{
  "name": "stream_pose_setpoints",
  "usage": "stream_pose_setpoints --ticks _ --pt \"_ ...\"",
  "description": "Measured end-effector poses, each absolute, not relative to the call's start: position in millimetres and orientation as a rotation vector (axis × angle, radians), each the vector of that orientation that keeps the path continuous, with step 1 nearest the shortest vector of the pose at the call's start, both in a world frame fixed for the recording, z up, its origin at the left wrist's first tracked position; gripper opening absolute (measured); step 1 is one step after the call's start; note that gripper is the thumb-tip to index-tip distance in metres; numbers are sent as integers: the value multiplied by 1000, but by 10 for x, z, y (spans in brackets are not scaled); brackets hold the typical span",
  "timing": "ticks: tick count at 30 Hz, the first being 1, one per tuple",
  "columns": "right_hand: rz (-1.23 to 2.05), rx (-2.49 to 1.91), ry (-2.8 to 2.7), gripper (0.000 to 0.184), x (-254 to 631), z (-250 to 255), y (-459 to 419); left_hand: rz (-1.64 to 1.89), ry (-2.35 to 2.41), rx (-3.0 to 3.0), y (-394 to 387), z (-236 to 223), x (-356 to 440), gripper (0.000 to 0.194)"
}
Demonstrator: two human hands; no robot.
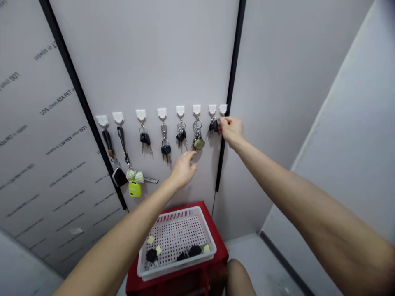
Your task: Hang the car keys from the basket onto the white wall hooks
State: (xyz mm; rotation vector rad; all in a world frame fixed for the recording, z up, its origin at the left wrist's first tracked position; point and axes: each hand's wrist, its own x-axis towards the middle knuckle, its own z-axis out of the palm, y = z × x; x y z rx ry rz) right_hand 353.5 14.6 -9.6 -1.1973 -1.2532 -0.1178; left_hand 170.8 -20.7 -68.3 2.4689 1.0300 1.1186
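- The row of white plastic hooks [162, 114] bears bunches of metal keys, including black-headed keys [213, 126] second from its right end.
- At that end, the right hand [233, 130] is beside these keys; I cannot tell whether it grips them.
- Below the row, the left hand [184, 169] is loosely open, near an olive-coloured fob [198, 143].
- Lower still, a white perforated basket [180, 230] holds black objects.

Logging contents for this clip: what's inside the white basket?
Inside the white basket are black-headed keys and small pale-yellow pieces. The left forearm crosses its left edge, so anything directly behind that is hidden.
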Motion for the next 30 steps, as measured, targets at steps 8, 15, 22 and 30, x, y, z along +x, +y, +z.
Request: stream_pose_setpoints --ticks 8,15,22,30 --pt "-228 -1173 -1234 19 3308 -96 154 1041 1047 2237 -210 -944 1729 39" --pt "-178 -1132 -1221 22 3368 -164 75 957 989 2278 -305 -987 1878 39" --pt "-238 -1214 -1248 23 3383 -166 81 651 1144 2277 -312 -1450 1456 37" --pt "-325 -1351 -1206 17 3387 -46 72 544 1260 2195 -303 -1880 1062 38"
